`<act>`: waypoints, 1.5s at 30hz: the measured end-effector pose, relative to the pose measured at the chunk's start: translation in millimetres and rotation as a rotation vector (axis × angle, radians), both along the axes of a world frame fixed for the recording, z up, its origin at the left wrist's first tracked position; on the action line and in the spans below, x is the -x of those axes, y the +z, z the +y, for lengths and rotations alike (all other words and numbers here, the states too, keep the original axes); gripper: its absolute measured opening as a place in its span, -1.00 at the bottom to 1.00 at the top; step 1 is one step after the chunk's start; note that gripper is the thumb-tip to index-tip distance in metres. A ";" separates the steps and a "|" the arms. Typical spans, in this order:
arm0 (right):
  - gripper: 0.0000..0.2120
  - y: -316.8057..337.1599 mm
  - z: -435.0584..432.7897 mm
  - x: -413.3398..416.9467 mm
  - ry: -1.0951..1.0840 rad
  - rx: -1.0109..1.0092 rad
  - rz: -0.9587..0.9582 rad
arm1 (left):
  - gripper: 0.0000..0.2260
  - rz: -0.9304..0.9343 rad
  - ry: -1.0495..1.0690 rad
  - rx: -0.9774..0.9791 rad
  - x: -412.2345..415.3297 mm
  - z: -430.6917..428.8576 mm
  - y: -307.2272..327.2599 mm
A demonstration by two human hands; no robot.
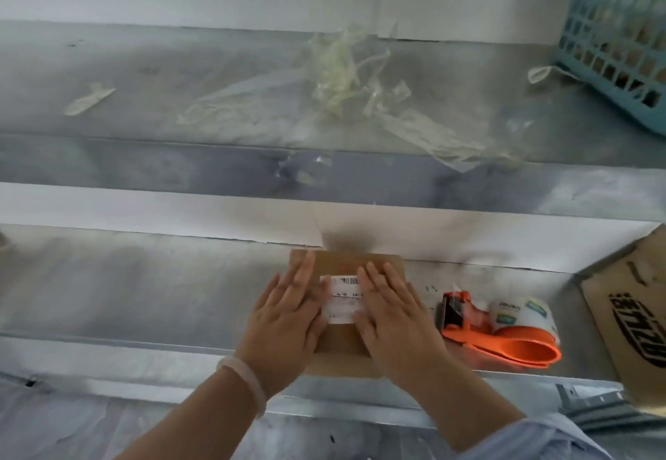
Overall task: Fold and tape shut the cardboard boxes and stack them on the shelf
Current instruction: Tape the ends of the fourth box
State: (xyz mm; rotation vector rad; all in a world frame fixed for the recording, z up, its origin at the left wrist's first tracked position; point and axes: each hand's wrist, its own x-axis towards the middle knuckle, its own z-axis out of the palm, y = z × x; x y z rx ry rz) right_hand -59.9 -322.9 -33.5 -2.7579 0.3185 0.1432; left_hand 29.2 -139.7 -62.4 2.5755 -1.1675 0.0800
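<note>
Flaps of the cardboard box (344, 343), lower centre, lie closed under the flat, pressing left hand (288, 319) and right hand (391, 315); tape dispenser (504, 331) idle; taping, stacking likely remain.

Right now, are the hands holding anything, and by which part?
Nothing is gripped: the left hand and right hand press flat on top of the cardboard box, either side of its label.

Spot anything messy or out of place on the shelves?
Yes: a tangle of crumpled tape strips litters the upper shelf, with a stray strip at its left and a loop beside the blue basket. More scraps cling to that shelf's front edge.
</note>
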 end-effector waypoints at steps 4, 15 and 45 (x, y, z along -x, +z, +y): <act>-0.23 -9.0 0.5 -1.6 0.105 0.198 0.055 | -0.50 -0.090 -0.175 -0.140 -13.1 0.0 -8.0; -0.28 -6.4 -11.5 -3.2 0.172 0.153 0.007 | -0.31 0.072 -0.038 -0.117 -13.6 -6.7 2.2; -0.34 -16.4 -28.1 -7.7 -0.276 -0.552 -0.042 | -0.64 0.843 0.281 0.615 -19.2 -8.9 -4.3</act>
